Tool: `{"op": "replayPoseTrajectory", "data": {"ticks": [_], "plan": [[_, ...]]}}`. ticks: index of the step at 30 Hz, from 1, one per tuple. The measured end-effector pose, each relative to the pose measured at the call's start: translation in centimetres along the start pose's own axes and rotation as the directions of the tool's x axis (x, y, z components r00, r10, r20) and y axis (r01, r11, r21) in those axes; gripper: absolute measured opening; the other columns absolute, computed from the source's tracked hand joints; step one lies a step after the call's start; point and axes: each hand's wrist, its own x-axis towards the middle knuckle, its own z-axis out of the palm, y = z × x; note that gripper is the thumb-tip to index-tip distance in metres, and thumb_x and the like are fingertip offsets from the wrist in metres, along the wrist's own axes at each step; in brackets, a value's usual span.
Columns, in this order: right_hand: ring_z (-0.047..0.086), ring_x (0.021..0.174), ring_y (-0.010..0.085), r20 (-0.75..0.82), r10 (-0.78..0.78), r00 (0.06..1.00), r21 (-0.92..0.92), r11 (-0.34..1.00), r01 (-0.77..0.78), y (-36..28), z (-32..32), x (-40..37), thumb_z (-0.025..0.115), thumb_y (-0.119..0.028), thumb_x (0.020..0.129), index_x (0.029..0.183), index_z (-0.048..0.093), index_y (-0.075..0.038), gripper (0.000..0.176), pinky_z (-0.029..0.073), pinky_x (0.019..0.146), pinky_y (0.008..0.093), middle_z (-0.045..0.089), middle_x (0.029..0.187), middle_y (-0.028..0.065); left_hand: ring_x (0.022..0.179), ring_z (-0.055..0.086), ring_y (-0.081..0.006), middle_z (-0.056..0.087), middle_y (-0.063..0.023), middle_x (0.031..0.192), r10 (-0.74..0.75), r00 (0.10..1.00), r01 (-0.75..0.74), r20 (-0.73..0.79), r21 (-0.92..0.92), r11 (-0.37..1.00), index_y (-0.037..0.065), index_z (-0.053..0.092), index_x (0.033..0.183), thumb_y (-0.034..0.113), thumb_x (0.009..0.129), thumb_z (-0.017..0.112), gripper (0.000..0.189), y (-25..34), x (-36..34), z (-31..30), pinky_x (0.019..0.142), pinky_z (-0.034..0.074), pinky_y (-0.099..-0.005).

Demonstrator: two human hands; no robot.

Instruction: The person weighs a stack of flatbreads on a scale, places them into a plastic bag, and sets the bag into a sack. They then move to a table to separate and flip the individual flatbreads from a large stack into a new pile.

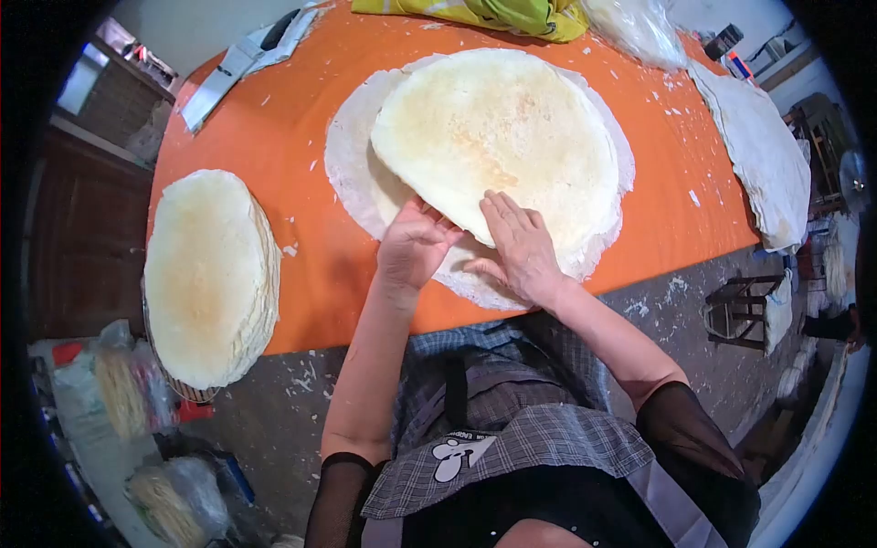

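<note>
A large, round, thin flatbread point(512, 128) with light brown patches lies in front of me on a paler, wider sheet point(352, 155), on the orange tabletop. Its near left edge is lifted. My left hand point(416, 245) holds that edge, with the fingertips partly hidden beneath it. On top of the near edge, my right hand point(521, 245) lies with its fingers stretched out and the thumb apart. To the left, a thick stack of similar flatbreads point(210, 265) rests on a round rack at the table's edge.
A yellow-green bag point(493, 14) and clear plastic point(635, 27) lie at the back. A white cloth point(758, 155) hangs over the right side. A silver, flat object point(219, 87) sits back left. Crumbs dot the orange table point(274, 137). A stool point(740, 306) stands on the floor.
</note>
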Motion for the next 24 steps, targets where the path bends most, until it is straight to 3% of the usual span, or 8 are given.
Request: {"op": "replayPoseTrajectory", "data": {"ticks": [2, 5, 8, 12, 14, 15, 20, 24], "plan": [[0.058, 0.086, 0.0325, -0.106, -0.017, 0.994, -0.050, 0.999, 0.012, 0.7, 0.5, 0.6, 0.065, -0.023, 0.067, 0.098, 0.052, -0.002, 0.040, 0.045, 0.069, 0.0397, 0.058, 0.094, 0.0215, 0.114, 0.038, -0.0352, 0.039, -0.0210, 0.121, -0.033, 0.999, 0.033, -0.024, 0.023, 0.999, -0.006, 0.028, 0.121, -0.008, 0.055, 0.043, 0.068, 0.3, -0.2, 0.3, 0.099, 0.027, -0.0471], [0.059, 0.073, 0.0290, 0.451, 0.253, 0.856, 0.045, 0.951, -0.305, 2.8, -2.4, 3.1, 0.057, -0.005, 0.064, 0.095, 0.059, 0.001, 0.031, 0.047, 0.063, 0.0362, 0.059, 0.083, 0.0203, 0.091, 0.048, -0.0239, 0.048, -0.0129, 0.094, 0.030, 0.974, 0.016, -0.226, 0.202, 0.979, 0.000, 0.042, 0.092, -0.008, 0.058, 0.045, 0.035, 0.3, -1.8, -0.5, 0.082, 0.040, -0.0334], [0.059, 0.064, 0.0185, 0.196, 0.350, 0.916, 0.003, 0.934, -0.357, 8.6, -7.7, 9.5, 0.054, -0.012, 0.075, 0.088, 0.063, 0.000, 0.021, 0.047, 0.060, 0.0337, 0.062, 0.073, 0.0159, 0.060, 0.039, -0.0122, 0.038, -0.0020, 0.067, 0.232, 0.882, 0.074, -0.410, 0.608, 0.791, 0.009, 0.032, 0.062, -0.004, 0.062, 0.051, 0.023, 0.1, -3.9, -2.8, 0.056, 0.038, -0.0217], [0.062, 0.074, 0.0206, -0.041, 0.378, 0.925, -0.042, 0.924, -0.380, 5.7, -17.1, 16.1, 0.050, 0.000, 0.071, 0.100, 0.059, -0.002, 0.030, 0.049, 0.066, 0.0328, 0.063, 0.087, 0.0140, 0.067, 0.045, -0.0129, 0.048, -0.0062, 0.078, 0.243, 0.816, 0.049, -0.524, 0.482, 0.875, -0.001, 0.046, 0.084, -0.003, 0.064, 0.051, 0.021, 0.9, -4.3, -3.2, 0.059, 0.040, -0.0219], [0.060, 0.065, 0.0257, -0.110, 0.013, 0.994, -0.326, 0.944, -0.049, 5.9, -16.7, 16.4, 0.050, -0.003, 0.067, 0.087, 0.059, -0.003, 0.022, 0.047, 0.057, 0.0363, 0.060, 0.074, 0.0155, 0.072, 0.048, -0.0136, 0.052, -0.0097, 0.085, 0.276, 0.708, 0.098, -0.650, 0.478, 0.873, -0.007, 0.047, 0.102, -0.002, 0.065, 0.052, 0.038, 1.5, -3.7, -1.9, 0.061, 0.041, -0.0216], [0.058, 0.060, 0.0282, -0.092, -0.164, 0.982, -0.462, 0.881, 0.104, 6.1, -16.0, 15.8, 0.050, -0.005, 0.065, 0.081, 0.059, -0.004, 0.019, 0.046, 0.052, 0.0381, 0.058, 0.067, 0.0163, 0.075, 0.049, -0.0145, 0.052, -0.0122, 0.089, 0.313, 0.721, 0.139, -0.618, 0.572, 0.808, -0.009, 0.043, 0.108, -0.002, 0.065, 0.052, 0.044, 1.6, -3.5, -2.2, 0.063, 0.042, -0.0220], [0.059, 0.079, 0.0286, 0.331, -0.107, 0.938, -0.331, 0.917, 0.222, 8.9, -4.5, 5.1, 0.055, -0.002, 0.060, 0.101, 0.060, -0.006, 0.041, 0.048, 0.070, 0.0349, 0.061, 0.090, 0.0147, 0.088, 0.054, -0.0213, 0.053, -0.0179, 0.098, 0.420, 0.819, 0.168, -0.390, 0.864, 0.475, -0.013, 0.035, 0.117, -0.001, 0.066, 0.054, 0.056, 0.9, -3.7, -1.2, 0.076, 0.045, -0.0259], [0.060, 0.064, 0.0281, 0.419, 0.103, 0.902, -0.121, 0.991, -0.056, 12.3, -5.6, 5.9, 0.052, -0.002, 0.061, 0.097, 0.062, -0.005, 0.037, 0.048, 0.058, 0.0346, 0.059, 0.072, 0.0186, 0.110, 0.041, -0.0314, 0.037, -0.0253, 0.117, -0.103, 0.940, 0.160, -0.324, 0.154, 0.975, -0.014, 0.022, 0.122, -0.010, 0.063, 0.045, 0.063, -2.5, -1.4, -0.2, 0.093, 0.038, -0.0378]]}}
